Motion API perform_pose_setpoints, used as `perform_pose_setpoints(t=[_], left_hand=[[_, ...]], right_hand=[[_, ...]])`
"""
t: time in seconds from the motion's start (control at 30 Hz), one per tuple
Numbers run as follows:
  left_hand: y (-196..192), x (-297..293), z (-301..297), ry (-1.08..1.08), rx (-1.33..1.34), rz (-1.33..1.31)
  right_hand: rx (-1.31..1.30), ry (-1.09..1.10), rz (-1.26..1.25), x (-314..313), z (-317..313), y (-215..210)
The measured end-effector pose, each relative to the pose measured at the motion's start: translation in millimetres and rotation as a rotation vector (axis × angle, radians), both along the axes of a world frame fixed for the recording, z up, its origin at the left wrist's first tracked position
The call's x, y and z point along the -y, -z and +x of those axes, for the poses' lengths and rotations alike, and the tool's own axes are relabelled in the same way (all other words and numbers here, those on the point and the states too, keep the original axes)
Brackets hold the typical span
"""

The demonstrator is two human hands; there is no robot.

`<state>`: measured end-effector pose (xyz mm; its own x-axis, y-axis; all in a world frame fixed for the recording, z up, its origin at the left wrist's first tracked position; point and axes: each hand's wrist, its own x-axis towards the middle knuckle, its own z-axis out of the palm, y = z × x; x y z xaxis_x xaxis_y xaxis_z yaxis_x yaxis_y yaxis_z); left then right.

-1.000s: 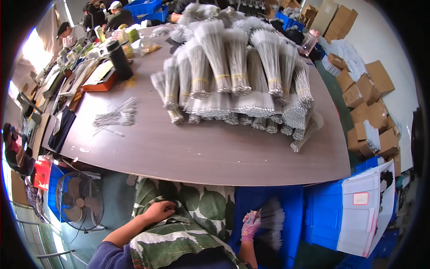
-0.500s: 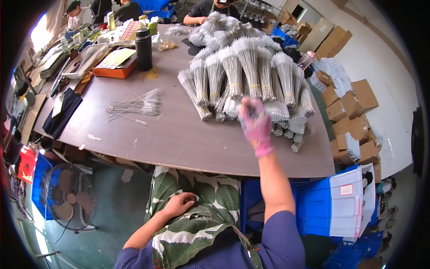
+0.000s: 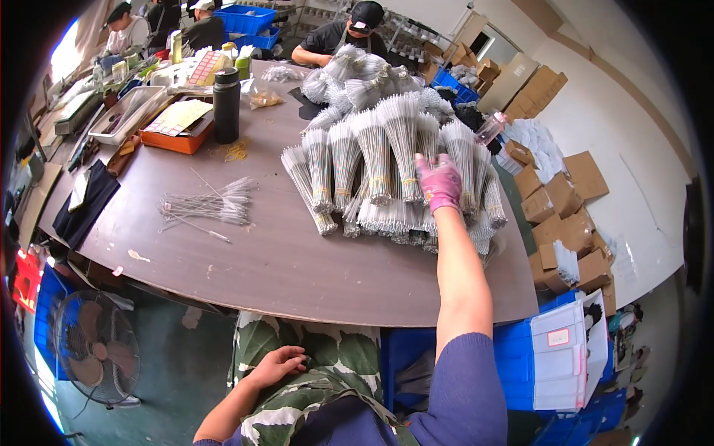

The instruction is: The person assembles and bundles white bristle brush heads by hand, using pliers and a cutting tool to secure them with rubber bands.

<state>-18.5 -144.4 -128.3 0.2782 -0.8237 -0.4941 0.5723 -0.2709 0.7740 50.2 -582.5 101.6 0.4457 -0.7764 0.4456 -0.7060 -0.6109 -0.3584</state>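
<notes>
My right hand (image 3: 440, 182), in a pink patterned glove, reaches to the front of a pile of bundled thin wire brushes with white bristles. Its fingers are closed around the middle of one upright bundle (image 3: 428, 135). More bundles (image 3: 378, 160) stand beside it, bristles upward, some tied with yellow bands. Under them lie other bundles (image 3: 387, 218), stacked flat. My bare left hand (image 3: 279, 364) lies loosely on the leaf-patterned apron (image 3: 353, 353) over my lap, fingers extended. A small grey spot shows by its fingertips, too small to name.
Loose brushes (image 3: 212, 202) lie on the table's left. Beyond them are a black bottle (image 3: 226, 106), yellow rubber bands (image 3: 236, 152) and an orange tray (image 3: 175, 141). A fan (image 3: 99, 349) stands lower left, bins (image 3: 547, 353) lower right. A person (image 3: 349, 37) sits across the table.
My right hand has moved from in front of the pile onto an upright bundle, its arm stretched further out. My left hand stays on my lap. The view has shifted slightly.
</notes>
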Motion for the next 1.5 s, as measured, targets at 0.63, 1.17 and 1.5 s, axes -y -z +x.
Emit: perform_pose_setpoints(t=[0.63,1.17,1.5], left_hand=[[13.4,0.2,3.2,0.062,0.037,-0.055],[-30.7,1.5,37.7,-0.012,-0.087,-0.173],[-14.4,39.8,11.2,-0.276,0.247,-0.104]], right_hand=[[0.712,-0.553,0.639,-63.3,-36.8,-22.8],[0.282,-0.704,0.983,-286.8,-169.3,206.2],[0.293,-0.638,1.162,-263.0,-178.1,219.0]])
